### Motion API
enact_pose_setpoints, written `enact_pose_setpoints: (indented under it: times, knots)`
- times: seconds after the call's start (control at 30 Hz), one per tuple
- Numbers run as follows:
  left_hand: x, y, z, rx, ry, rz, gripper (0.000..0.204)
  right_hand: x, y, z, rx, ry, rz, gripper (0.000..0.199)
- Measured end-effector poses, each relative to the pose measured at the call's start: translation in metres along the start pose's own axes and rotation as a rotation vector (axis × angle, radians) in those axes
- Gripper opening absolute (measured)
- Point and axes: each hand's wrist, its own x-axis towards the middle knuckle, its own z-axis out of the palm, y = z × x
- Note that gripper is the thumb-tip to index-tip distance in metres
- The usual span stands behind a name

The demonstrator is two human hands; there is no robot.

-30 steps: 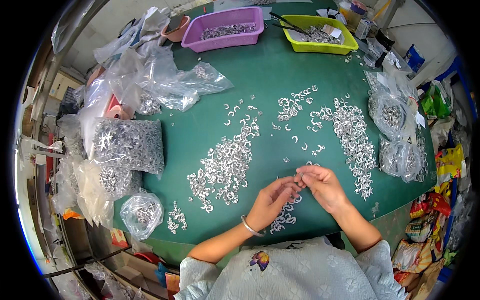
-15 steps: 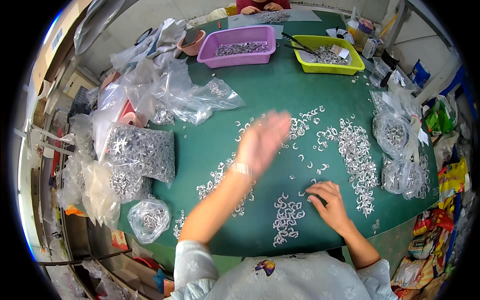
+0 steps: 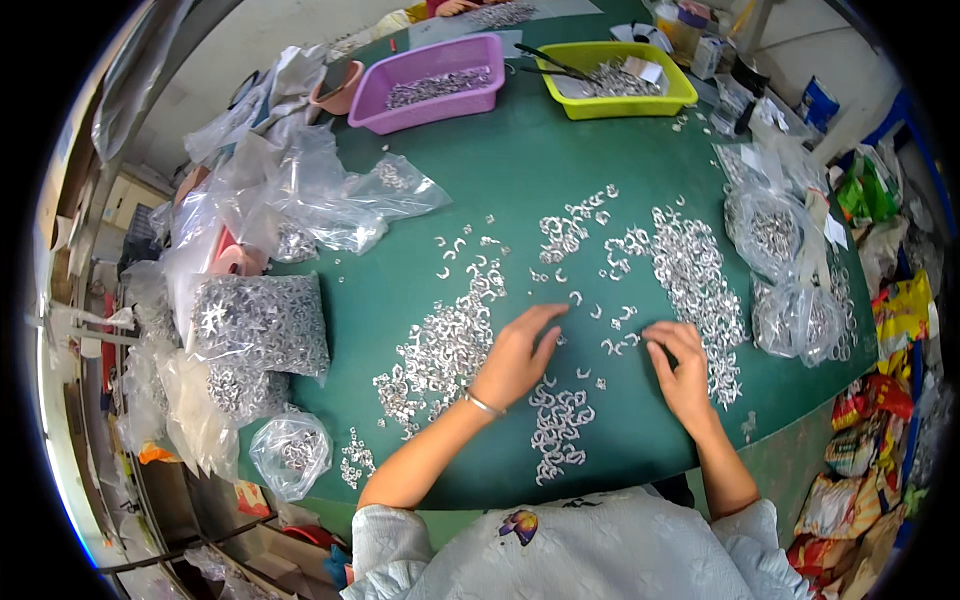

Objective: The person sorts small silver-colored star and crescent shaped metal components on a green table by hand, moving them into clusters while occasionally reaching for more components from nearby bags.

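Silver pieces (image 3: 560,418) are heaped, seemingly for easy reach, flanked by left hand (image 3: 512,362), thumb and fingers parted, and right hand (image 3: 686,378), grip unclear.

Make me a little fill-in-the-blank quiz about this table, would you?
1. Small silvery crescent-shaped pieces lie on a smooth tabletop coloured ____.
2. A thin, round, silvery bangle circles the person's ____ wrist.
3. The rectangular yellow-green plastic basin stands to the ____ of the rectangular purple plastic basin.

Missing words: green; left; right.

I noted a pale blue-grey top (image 3: 630,555) with butterfly motif (image 3: 519,527); sleeves (image 3: 390,545) flanked it, a silvery bangle (image 3: 485,405) sat beyond.
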Motion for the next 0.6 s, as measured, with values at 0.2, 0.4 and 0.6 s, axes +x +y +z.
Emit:
enact_pose_setpoints:
  times: [0.2, 0.4, 0.6]
  knots:
    - [-0.050, 0.004, 0.060, 0.346, -0.160, 0.251, 0.052, -0.006, -0.007, 0.008, -0.154, -0.058, -0.079, 0.027]
    - [-0.069, 0.006, 0.062, 0.258, -0.189, 0.275, 0.045, -0.017, -0.012, 0.008, -0.387, -0.211, -0.090, 0.046]
    - [-0.055, -0.002, 0.058, 0.005, -0.047, 0.153, 0.039, -0.034, -0.025, 0.010, -0.271, -0.388, -0.090, 0.055]
